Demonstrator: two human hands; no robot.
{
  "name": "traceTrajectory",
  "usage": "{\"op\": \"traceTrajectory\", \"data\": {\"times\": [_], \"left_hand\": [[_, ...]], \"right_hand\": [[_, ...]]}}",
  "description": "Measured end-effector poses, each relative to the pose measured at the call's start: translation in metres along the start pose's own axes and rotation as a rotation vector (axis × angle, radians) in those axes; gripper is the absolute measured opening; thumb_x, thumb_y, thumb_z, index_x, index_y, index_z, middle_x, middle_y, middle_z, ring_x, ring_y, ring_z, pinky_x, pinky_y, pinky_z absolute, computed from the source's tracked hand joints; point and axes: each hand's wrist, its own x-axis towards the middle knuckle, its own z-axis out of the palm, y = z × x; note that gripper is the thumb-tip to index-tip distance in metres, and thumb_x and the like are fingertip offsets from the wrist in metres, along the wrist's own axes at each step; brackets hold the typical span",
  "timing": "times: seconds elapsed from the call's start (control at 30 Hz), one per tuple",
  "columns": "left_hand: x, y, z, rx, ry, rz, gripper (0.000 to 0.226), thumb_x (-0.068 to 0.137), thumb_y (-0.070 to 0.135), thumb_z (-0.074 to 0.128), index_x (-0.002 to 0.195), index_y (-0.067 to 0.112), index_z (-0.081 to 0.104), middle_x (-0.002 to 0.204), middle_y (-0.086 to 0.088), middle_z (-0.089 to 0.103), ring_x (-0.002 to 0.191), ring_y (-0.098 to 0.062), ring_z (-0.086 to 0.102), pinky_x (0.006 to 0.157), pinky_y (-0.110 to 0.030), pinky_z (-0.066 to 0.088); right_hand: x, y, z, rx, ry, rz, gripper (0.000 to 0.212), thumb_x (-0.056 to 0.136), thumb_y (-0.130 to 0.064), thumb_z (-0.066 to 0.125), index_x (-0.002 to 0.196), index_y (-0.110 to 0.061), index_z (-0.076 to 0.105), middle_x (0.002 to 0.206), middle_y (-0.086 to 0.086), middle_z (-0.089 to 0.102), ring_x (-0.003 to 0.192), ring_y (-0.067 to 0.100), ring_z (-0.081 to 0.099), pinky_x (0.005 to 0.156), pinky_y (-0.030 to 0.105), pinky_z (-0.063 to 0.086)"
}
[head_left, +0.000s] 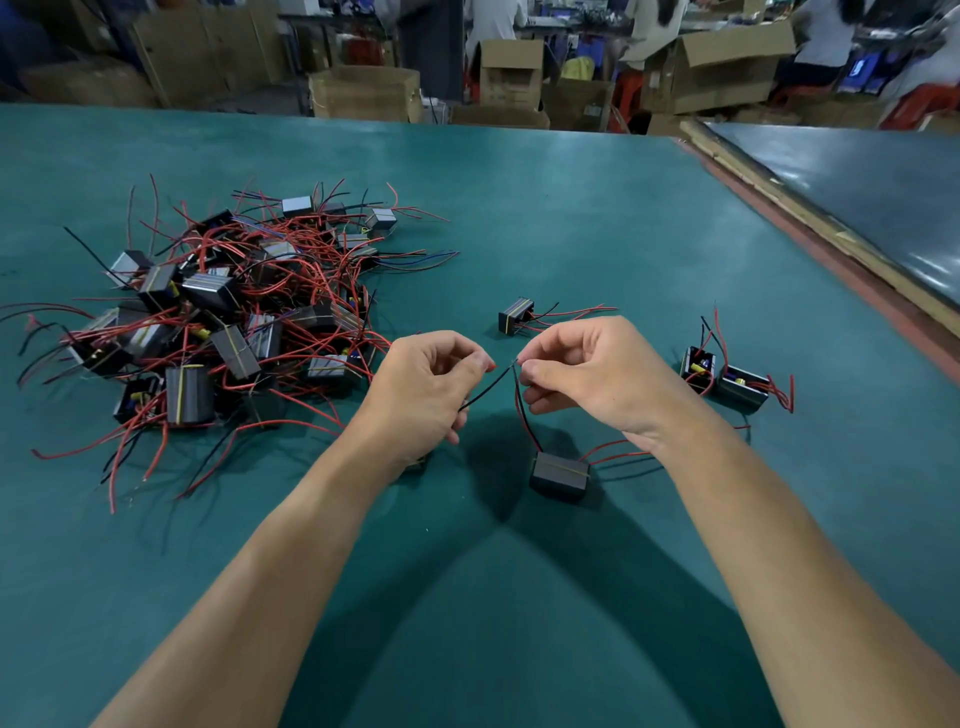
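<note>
Left hand (431, 387) and right hand (584, 374) pinch black wires (485, 388) between them.

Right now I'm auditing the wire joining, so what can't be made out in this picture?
Head view: wire tips between the left hand and right hand, too small to tell if joined.
Head view: black wire, lower end hidden behind the left hand.
Head view: pile, count lost under tangled leads.

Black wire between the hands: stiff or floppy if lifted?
Probably floppy: the black wire bends gently between the left hand and right hand. Likely light, as fingertip pinches hold it. Wires in the pile curl loosely too.
</note>
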Motion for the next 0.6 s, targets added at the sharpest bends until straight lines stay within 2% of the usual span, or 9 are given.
{"op": "traceTrajectory", "data": {"times": [0.2,0.47,0.6], "left_hand": [[-0.0004,0.0006,0.0001,-0.027,-0.031,0.000,0.010,0.096,0.010,0.059,0.091,0.006,0.067,0.059,0.000,0.057,0.041,-0.012,0.047,0.036,-0.021,0.043],[-0.0023,-0.0007,0.0012,-0.057,-0.126,0.013,0.015,0.093,0.006,0.061,0.085,0.012,0.072,0.059,0.000,0.058,0.043,-0.013,0.051,0.038,-0.021,0.045],[-0.0018,-0.0021,0.0008,-0.080,-0.157,0.016,0.017,0.092,0.003,0.062,0.084,0.014,0.073,0.057,0.000,0.061,0.042,-0.015,0.052,0.039,-0.022,0.045]], "right_hand": [[-0.0005,-0.0020,-0.0004,-0.005,-0.014,-0.024,0.015,0.087,0.004,0.068,0.078,-0.007,0.071,0.065,0.005,0.072,0.059,0.014,0.070,0.057,0.022,0.056],[-0.0011,-0.0010,-0.0014,-0.045,-0.011,-0.064,0.014,0.085,0.002,0.073,0.075,-0.007,0.070,0.065,0.006,0.072,0.060,0.014,0.070,0.058,0.023,0.056],[0.0002,-0.0001,-0.0008,-0.108,0.005,-0.112,0.018,0.083,0.003,0.073,0.071,-0.010,0.070,0.063,0.001,0.071,0.059,0.010,0.069,0.056,0.022,0.055]]}}
